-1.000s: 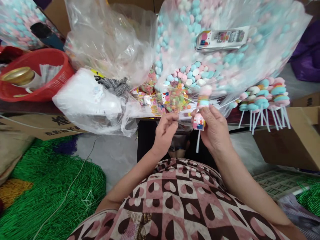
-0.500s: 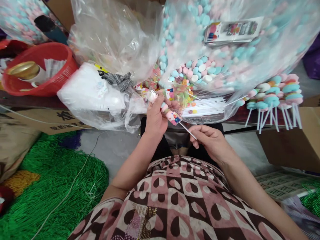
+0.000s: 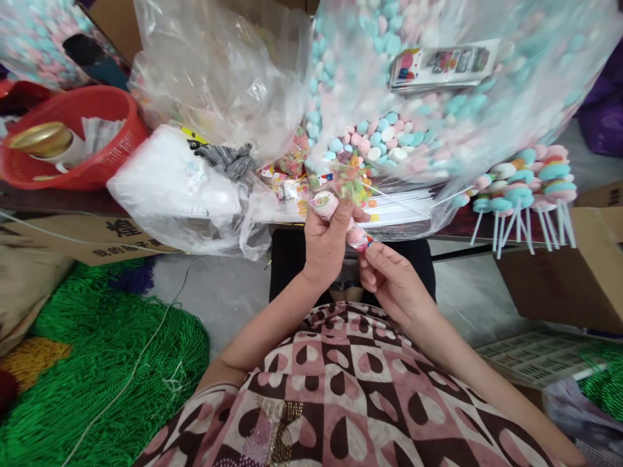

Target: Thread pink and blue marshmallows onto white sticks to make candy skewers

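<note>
A marshmallow skewer [image 3: 324,205] in a printed clear wrapper lies slantwise in my left hand [image 3: 327,250], whose fingers are wrapped round its middle. Its pink rounded end sticks out at the upper left. My right hand [image 3: 387,275] pinches the wrapper's lower end, where coloured dots show; the stick is hidden by my fingers. Just beyond my hands lie ring gummies [image 3: 357,185] in clear plastic and a row of white sticks [image 3: 406,206]. Loose pink, blue and white marshmallows [image 3: 388,135] sit in a large open plastic bag behind them.
Finished-looking marshmallow skewers [image 3: 518,194] overhang the table edge at right. A stack of printed wrappers [image 3: 442,65] rests on the marshmallow bag. At left stand a red basket [image 3: 111,146] and a white plastic bag [image 3: 170,188]. Green stringy material [image 3: 121,350] covers the floor; a cardboard box [image 3: 559,279] stands right.
My left hand has shifted right and down with the skewer, its pink end now turned more into view. My right hand has moved up from the bare stick to the wrapper's lower end.
</note>
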`<action>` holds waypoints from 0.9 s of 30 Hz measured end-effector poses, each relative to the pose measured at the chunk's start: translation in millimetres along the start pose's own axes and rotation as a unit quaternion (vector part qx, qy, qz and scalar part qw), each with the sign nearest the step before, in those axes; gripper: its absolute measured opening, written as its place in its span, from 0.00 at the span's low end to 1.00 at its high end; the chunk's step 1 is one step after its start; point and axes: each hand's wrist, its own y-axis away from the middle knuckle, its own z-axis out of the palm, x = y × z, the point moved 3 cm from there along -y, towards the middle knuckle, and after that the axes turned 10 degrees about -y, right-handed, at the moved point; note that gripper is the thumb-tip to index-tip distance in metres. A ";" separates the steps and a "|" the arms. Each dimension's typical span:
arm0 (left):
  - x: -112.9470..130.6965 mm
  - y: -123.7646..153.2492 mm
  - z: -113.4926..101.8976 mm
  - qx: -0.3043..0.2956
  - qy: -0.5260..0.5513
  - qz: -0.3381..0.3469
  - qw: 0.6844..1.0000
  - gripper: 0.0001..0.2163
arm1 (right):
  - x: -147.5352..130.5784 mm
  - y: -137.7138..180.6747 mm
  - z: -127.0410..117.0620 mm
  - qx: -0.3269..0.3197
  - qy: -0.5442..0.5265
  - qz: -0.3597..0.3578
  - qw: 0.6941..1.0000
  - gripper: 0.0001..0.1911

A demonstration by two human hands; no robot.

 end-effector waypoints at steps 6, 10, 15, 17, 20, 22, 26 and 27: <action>0.0 -0.5 -1.1 0.006 0.006 0.023 1.000 0.14 | 5.1 -1.2 3.1 -0.033 -0.114 0.069 0.991 0.16; -6.2 -2.0 -1.2 0.011 0.048 -0.020 0.999 0.14 | 5.3 0.8 4.8 -0.053 -0.138 0.085 0.985 0.14; -8.0 -3.1 0.7 0.027 0.084 -0.071 0.994 0.14 | 9.3 -2.0 6.1 -0.048 -0.019 0.045 0.998 0.14; -5.8 -3.5 1.9 0.022 0.114 -0.083 0.990 0.14 | 8.3 -2.3 5.5 -0.041 0.053 -0.001 0.998 0.15; -3.1 -5.9 0.4 0.017 0.141 -0.113 0.983 0.13 | -0.9 4.1 2.1 -0.035 0.121 -0.057 0.990 0.14; -1.2 -9.9 -4.0 0.028 0.152 -0.121 0.980 0.11 | -13.6 12.2 -1.9 -0.028 0.173 -0.101 0.979 0.11; 4.1 -21.2 -14.3 0.057 0.183 -0.111 0.975 0.10 | -49.0 29.5 -11.1 0.064 0.311 -0.326 0.890 0.05; 5.6 -23.4 -15.5 0.060 0.184 -0.114 0.974 0.10 | -53.8 31.7 -11.5 0.077 0.359 -0.366 0.855 0.05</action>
